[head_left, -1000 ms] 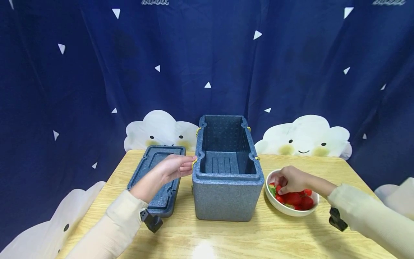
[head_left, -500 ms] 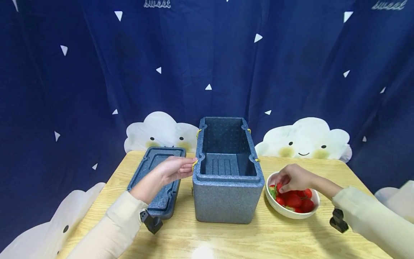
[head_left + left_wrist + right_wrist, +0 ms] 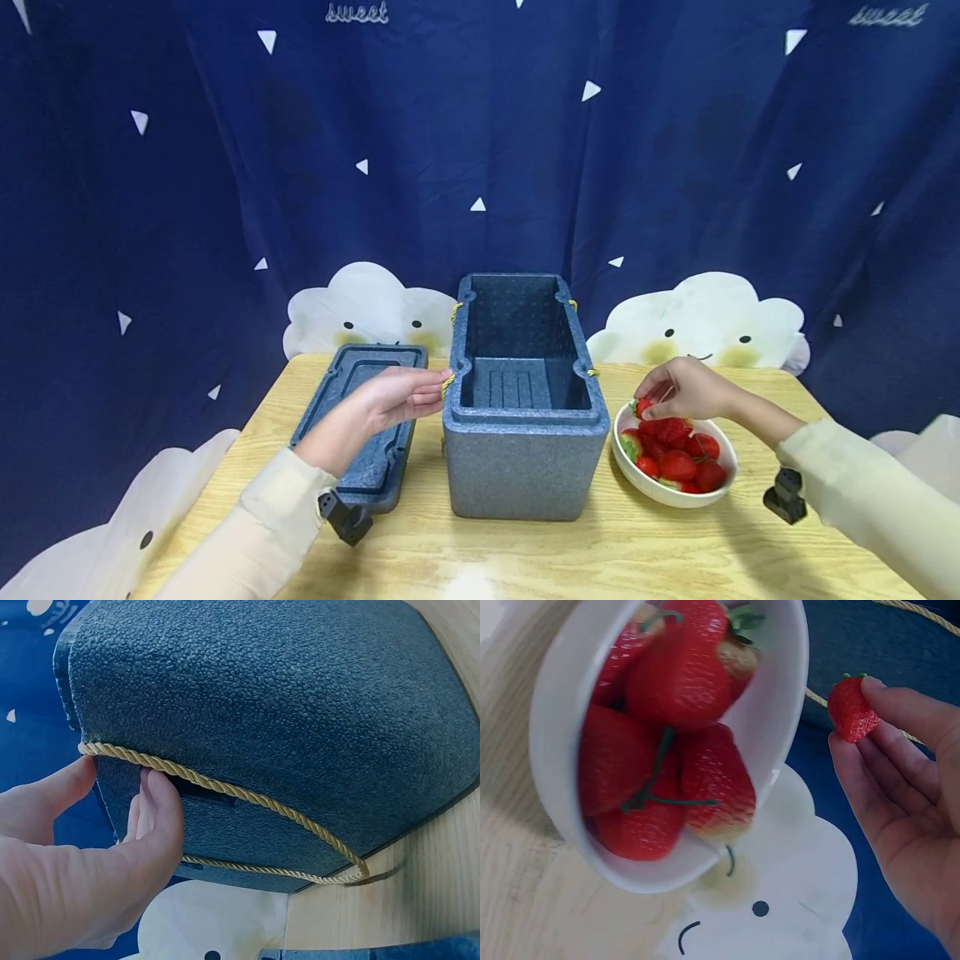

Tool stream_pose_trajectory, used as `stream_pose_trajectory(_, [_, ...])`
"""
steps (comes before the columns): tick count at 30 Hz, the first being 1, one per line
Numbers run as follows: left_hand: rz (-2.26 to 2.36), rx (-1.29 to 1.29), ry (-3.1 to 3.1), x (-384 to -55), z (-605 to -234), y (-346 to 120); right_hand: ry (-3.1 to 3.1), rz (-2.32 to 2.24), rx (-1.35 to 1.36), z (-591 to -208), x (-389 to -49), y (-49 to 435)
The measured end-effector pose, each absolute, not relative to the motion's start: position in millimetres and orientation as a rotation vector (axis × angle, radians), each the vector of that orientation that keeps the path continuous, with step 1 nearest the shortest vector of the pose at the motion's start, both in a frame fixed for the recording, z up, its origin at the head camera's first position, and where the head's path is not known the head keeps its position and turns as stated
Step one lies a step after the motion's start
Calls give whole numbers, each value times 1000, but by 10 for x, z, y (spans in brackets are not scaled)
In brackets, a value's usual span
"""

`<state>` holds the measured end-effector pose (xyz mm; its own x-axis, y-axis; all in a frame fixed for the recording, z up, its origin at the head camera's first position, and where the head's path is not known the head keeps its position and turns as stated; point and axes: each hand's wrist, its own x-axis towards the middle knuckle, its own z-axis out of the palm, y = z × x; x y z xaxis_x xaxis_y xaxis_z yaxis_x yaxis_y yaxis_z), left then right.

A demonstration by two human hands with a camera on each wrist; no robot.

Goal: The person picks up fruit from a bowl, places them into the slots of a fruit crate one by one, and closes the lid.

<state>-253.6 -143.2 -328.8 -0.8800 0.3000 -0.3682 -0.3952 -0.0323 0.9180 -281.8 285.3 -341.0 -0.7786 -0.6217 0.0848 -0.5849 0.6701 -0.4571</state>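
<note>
In the head view my right hand (image 3: 688,390) pinches a small red strawberry (image 3: 642,407) by thumb and fingers, just above the far left rim of a white bowl (image 3: 637,477). The same strawberry (image 3: 852,709) shows beside the bowl in the right wrist view. Several larger strawberries (image 3: 678,465) with green leaves and stems lie in the bowl. My left hand (image 3: 397,394) touches the left side of a dark blue foam box (image 3: 517,471) near its rim. In the left wrist view its thumb and straight fingertips rest against the box beside a yellow rope handle (image 3: 259,799).
A matching dark blue lid (image 3: 375,450) lies flat on the wooden table (image 3: 510,558), left of the box and under my left forearm. The box's inside shows a bare ribbed floor. Behind hangs a dark blue curtain (image 3: 420,167) with white clouds.
My right hand has lifted the small strawberry up from the pile to above the bowl's rim. My left hand stays at the box's side. The head view shifts slightly.
</note>
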Motion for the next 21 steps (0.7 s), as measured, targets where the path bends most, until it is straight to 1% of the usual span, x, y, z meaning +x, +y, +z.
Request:
stream_pose_trajectory(3, [1967,-87,1774,-2534,-3302,-1446,2803,-727,-983,-3354,-2825,2847])
stream_pose_trajectory(14, [1944,-106,1772,-2535,-3275,-1447,2853,-733,-1025,-3098,-2869,2812])
stream_pose_trajectory(21, [1926,-88,1808,-2530,-3261,-1442,2859,-772,-960,-2922,-2847,2781])
